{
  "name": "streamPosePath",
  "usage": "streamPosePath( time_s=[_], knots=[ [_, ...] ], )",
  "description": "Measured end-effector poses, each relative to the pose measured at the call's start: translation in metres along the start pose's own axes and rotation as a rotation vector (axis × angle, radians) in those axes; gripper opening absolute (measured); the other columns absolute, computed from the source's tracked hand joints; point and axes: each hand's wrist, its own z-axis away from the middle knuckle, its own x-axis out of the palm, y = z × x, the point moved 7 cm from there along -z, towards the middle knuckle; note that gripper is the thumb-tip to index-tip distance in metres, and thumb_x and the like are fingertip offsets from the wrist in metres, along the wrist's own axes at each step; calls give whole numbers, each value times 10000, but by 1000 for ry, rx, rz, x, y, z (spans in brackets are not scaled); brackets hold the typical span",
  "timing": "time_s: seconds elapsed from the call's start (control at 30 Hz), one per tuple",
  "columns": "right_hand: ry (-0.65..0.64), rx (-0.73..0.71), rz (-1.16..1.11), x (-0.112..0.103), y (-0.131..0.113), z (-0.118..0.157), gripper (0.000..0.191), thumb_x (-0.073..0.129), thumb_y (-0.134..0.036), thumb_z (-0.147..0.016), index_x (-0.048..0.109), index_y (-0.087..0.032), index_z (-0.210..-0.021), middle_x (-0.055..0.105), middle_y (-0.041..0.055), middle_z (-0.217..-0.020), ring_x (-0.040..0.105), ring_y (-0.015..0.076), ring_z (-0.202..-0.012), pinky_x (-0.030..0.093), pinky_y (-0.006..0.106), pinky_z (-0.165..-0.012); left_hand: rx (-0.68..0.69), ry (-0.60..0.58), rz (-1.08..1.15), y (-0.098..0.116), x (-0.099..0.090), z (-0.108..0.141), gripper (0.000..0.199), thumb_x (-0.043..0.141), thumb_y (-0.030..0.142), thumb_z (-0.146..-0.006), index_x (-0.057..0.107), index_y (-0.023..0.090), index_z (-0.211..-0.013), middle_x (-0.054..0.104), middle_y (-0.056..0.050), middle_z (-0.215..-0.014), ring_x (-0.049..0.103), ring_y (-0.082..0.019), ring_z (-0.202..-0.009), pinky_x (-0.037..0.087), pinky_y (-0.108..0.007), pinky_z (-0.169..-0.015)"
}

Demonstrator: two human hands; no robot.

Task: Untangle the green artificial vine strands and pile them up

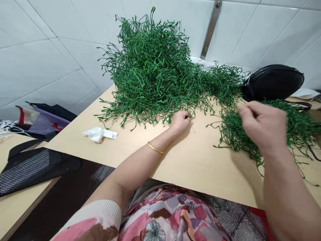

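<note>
A big heap of thin green artificial plant sprigs (155,67), with small buds at their tips, is piled on the table against the wall. At the heap's front edge my left hand (181,121) rests low on the table, its fingers pinched on a green sprig that shows only in part. My right hand (263,125) is raised over a second, flatter pile of green sprigs (235,129) on the right. It is closed in a fist with the thumb on top, slightly blurred; what it holds, if anything, I cannot make out.
A crumpled white tissue (99,134) lies on the wooden tabletop (195,164) left of my arm. Behind the right pile stands a black bag (274,82). A metal bracket (211,30) is fixed to the tiled wall. At left, a black mesh bag (27,167) lies on another surface.
</note>
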Motion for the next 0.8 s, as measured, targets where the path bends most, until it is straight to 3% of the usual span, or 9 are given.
streamPosePath(
  time_s=[0.03, 0.1, 0.2, 0.27, 0.37, 0.47, 0.57, 0.67, 0.8],
  knots=[
    [78, 60, 197, -11, 18, -8, 304, 492, -440, -834, 678, -200, -823, 554, 82, -614, 551, 265, -738, 334, 402, -666, 12, 1, 17, 0, 0, 0, 302, 574, 274, -731, 420, 166, -495, 398, 21, -531, 358, -112, -573, 236, -254, -560],
    [15, 70, 446, -13, 47, -22, 341, 471, -456, -845, 679, -209, -954, 642, 164, -881, 561, 357, -934, 331, 496, -725, 37, -2, 37, 0, 1, 0, 313, 572, 266, -732, 399, 166, -490, 390, 24, -535, 351, -111, -578, 232, -256, -567],
    [-33, 202, 604, -15, 88, -28, 349, 566, -447, -787, 658, -191, -1007, 555, 249, -1175, 539, 432, -1051, 330, 581, -768, 76, -5, 48, 3, 1, 1, 348, 568, 236, -726, 337, 166, -476, 362, 28, -526, 333, -108, -575, 225, -262, -575],
    [8, 212, 607, -17, 92, -22, 351, 585, -441, -769, 651, -192, -1007, 512, 272, -1212, 539, 474, -1047, 308, 635, -794, 98, -5, 51, 6, 0, 3, 376, 564, 227, -730, 297, 168, -472, 341, 29, -521, 321, -106, -567, 220, -264, -572],
    [166, 106, 548, -21, 64, -8, 293, 521, -393, -810, 647, -184, -973, 520, 260, -1195, 522, 492, -1058, 315, 661, -804, 118, -14, 42, 10, 0, 5, 349, 537, 219, -752, 315, 172, -487, 374, 21, -543, 351, -112, -579, 241, -262, -574],
    [185, -149, 378, -7, 13, 6, 286, 456, -341, -850, 645, -160, -967, 587, 210, -1133, 554, 412, -1024, 385, 574, -794, 134, -29, -64, 13, 1, 8, 269, 507, 201, -763, 395, 175, -519, 461, -1, -589, 412, -130, -614, 277, -264, -591],
    [69, -433, 88, 23, -37, 25, 299, 448, -267, -858, 612, -152, -1080, 613, 150, -1119, 570, 288, -1031, 434, 426, -826, 200, -43, -229, 21, 3, 13, 168, 477, 168, -762, 529, 178, -602, 568, -36, -690, 492, -162, -690, 305, -273, -611],
    [-53, -632, 51, 60, -70, 44, 380, 451, -230, -858, 553, -158, -1217, 539, 159, -1267, 516, 275, -1099, 402, 407, -884, 241, -56, -361, 26, 5, 17, 188, 454, 186, -786, 617, 175, -693, 626, -74, -807, 537, -185, -726, 322, -287, -614],
    [-123, -638, 167, 95, -74, 51, 425, 441, -195, -856, 524, -95, -1260, 578, 195, -1193, 510, 301, -1029, 381, 405, -821, 216, -80, -466, 26, 5, 17, 227, 447, 213, -803, 658, 162, -739, 641, -101, -844, 556, -194, -716, 339, -294, -613]
  ],
)
